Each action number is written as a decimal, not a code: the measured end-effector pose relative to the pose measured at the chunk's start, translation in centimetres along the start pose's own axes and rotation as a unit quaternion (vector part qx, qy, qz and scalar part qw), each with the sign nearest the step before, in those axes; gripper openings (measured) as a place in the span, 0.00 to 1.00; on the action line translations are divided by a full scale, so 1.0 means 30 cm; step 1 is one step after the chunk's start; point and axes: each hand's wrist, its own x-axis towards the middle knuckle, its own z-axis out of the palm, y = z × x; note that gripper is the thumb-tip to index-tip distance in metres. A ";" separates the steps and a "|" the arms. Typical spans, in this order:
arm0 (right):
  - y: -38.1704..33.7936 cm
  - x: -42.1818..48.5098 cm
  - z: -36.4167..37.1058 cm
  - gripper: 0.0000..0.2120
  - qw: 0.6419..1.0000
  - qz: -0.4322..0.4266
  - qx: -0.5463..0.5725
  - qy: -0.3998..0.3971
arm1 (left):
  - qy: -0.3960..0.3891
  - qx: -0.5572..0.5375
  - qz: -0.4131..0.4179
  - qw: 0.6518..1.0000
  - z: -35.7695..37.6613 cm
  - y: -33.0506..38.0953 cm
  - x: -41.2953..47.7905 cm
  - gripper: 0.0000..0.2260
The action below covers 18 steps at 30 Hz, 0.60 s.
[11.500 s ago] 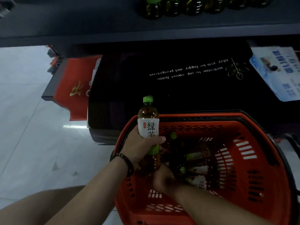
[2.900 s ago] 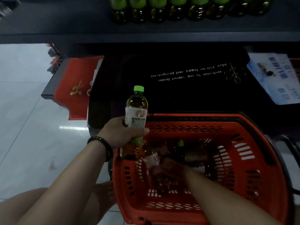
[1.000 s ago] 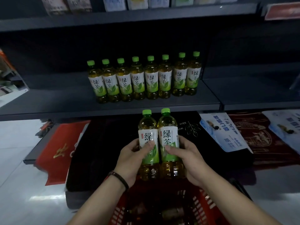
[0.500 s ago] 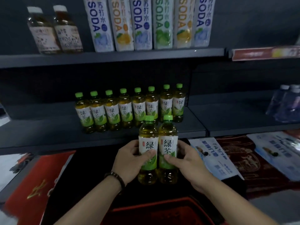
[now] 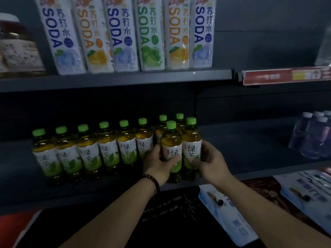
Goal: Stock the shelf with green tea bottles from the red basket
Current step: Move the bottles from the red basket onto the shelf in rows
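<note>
Whereas they earlier hung short of the shelf (image 5: pixel 250 149), two green tea bottles (image 5: pixel 171 140) now meet its front edge, before the row of eight (image 5: pixel 107 149); left hand (image 5: pixel 157 167) grip holds one, right hand (image 5: pixel 209 161) the other.

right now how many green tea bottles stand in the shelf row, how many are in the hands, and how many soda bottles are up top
shelf-row green tea bottles: 8
held green tea bottles, one in the left hand, one in the right hand: 2
soda bottles on the upper shelf: 6
total: 16
</note>
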 end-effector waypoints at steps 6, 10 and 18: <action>0.098 0.088 0.024 0.25 0.999 -0.016 -0.026 0.010 | 0.058 0.023 0.033 0.997 0.060 -0.074 0.090 0.18; 0.111 0.106 0.055 0.25 0.999 -0.022 -0.039 0.009 | 0.100 0.053 0.026 0.993 0.054 -0.080 0.111 0.20; 0.099 0.082 0.100 0.25 0.996 0.000 -0.084 0.012 | 0.132 0.091 0.004 0.987 0.058 -0.089 0.090 0.25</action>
